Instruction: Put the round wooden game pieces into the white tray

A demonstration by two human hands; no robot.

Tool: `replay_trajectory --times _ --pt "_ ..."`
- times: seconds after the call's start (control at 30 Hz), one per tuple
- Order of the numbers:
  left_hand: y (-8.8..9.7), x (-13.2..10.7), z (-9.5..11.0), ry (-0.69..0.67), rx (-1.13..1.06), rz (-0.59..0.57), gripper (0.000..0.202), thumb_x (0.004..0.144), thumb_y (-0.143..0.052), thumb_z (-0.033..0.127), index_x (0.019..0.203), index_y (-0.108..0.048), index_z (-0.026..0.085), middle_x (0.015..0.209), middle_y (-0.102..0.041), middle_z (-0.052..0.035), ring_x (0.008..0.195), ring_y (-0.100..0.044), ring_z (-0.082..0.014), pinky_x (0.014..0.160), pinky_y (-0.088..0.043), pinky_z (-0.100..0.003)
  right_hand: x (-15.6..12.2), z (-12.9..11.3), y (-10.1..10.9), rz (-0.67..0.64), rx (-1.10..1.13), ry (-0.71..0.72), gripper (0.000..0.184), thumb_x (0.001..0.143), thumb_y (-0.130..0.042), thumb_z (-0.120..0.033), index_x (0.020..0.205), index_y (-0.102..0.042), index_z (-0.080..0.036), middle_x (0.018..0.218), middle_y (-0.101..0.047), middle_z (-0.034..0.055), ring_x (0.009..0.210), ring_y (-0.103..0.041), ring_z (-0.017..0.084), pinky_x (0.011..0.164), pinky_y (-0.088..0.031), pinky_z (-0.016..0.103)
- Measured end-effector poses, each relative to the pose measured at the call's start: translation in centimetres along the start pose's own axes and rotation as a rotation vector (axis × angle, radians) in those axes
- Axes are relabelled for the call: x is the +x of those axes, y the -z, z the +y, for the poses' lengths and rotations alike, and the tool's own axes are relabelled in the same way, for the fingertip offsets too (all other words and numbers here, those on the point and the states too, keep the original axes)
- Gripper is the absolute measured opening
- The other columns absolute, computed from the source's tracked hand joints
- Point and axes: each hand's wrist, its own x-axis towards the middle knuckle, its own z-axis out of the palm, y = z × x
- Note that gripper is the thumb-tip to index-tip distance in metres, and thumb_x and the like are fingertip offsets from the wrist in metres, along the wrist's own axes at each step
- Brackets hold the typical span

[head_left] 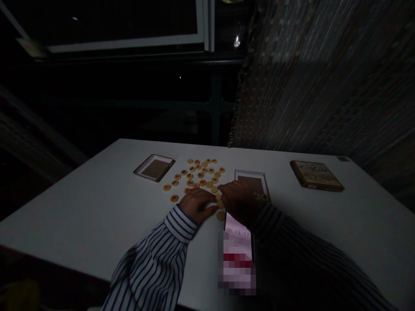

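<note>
Round wooden xiangqi pieces [202,182] with red or black characters lie scattered on the white table; some show plain faces. My left hand [197,205] is low at the near side of these pieces, its thumb and fingers apart with a gap between them. Close to its right, my right hand [239,201] is curled beside several plain-faced pieces [221,215]. Its fingertips are dark and partly hidden, so what they hold does not show. Under the right wrist lies a phone [238,233] showing a running-timer display. Just beyond that hand sits an open box half [266,183] with a few pieces in it.
Another shallow box half [155,167] rests at the left of the pieces. A closed box with a printed lid [319,175] lies at the right of the white table [81,207]. A bead-like curtain [308,86] hangs behind the table's right side. The room is dark.
</note>
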Motion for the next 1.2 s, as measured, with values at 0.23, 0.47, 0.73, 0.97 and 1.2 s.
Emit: replay_trajectory --times 0.23,0.47,0.73,0.97,1.2 --pt "-0.8 -0.3 0.7 -0.052 0.033 -0.056 0.023 0.071 -0.058 0.036 0.084 -0.064 0.019 0.087 -0.065 -0.0053 0.083 -0.058 -0.0192 0.077 -0.042 -0.037 0.0 0.1 -0.4 0.005 -0.012 0.004 0.019 0.081 -0.041 -0.019 0.09 -0.058 -0.014 0.077 -0.059 0.0063 0.076 -0.048 0.017 0.068 -0.026 0.031" --pt "-1.4 -0.8 0.2 -0.057 0.077 -0.068 0.03 0.07 -0.058 0.041 0.092 -0.064 0.021 0.091 -0.061 -0.0064 0.085 -0.054 -0.0204 0.078 -0.041 -0.039 0.0 0.1 -0.4 -0.018 -0.011 0.006 0.016 0.08 -0.042 -0.019 0.087 -0.057 -0.015 0.077 -0.058 0.0055 0.075 -0.046 0.017 0.066 -0.026 0.031" --pt "-2.0 -1.0 0.2 -0.03 0.075 -0.086 0.029 0.069 -0.06 0.04 0.091 -0.065 0.022 0.086 -0.059 -0.0059 0.084 -0.052 -0.0201 0.078 -0.039 -0.038 0.1 0.0 -0.3 -0.004 -0.009 0.013 0.019 0.081 -0.041 -0.018 0.088 -0.057 -0.015 0.076 -0.058 0.0053 0.075 -0.047 0.016 0.067 -0.026 0.031" --pt "-2.0 -1.1 0.4 0.013 0.079 -0.095 0.026 0.068 -0.06 0.039 0.087 -0.066 0.022 0.083 -0.056 -0.0055 0.083 -0.051 -0.0203 0.077 -0.04 -0.038 0.0 0.0 -0.3 0.012 -0.002 0.004 0.019 0.08 -0.041 -0.019 0.089 -0.058 -0.015 0.077 -0.059 0.0051 0.076 -0.048 0.017 0.067 -0.026 0.031" --pt "-1.3 -1.0 0.4 0.054 0.124 -0.124 0.027 0.064 -0.061 0.037 0.085 -0.065 0.02 0.081 -0.057 -0.0057 0.08 -0.052 -0.0204 0.076 -0.04 -0.037 0.0 0.1 -0.4 0.014 -0.001 0.002 0.021 0.081 -0.04 -0.019 0.089 -0.058 -0.014 0.076 -0.059 0.0055 0.076 -0.047 0.016 0.067 -0.026 0.03"
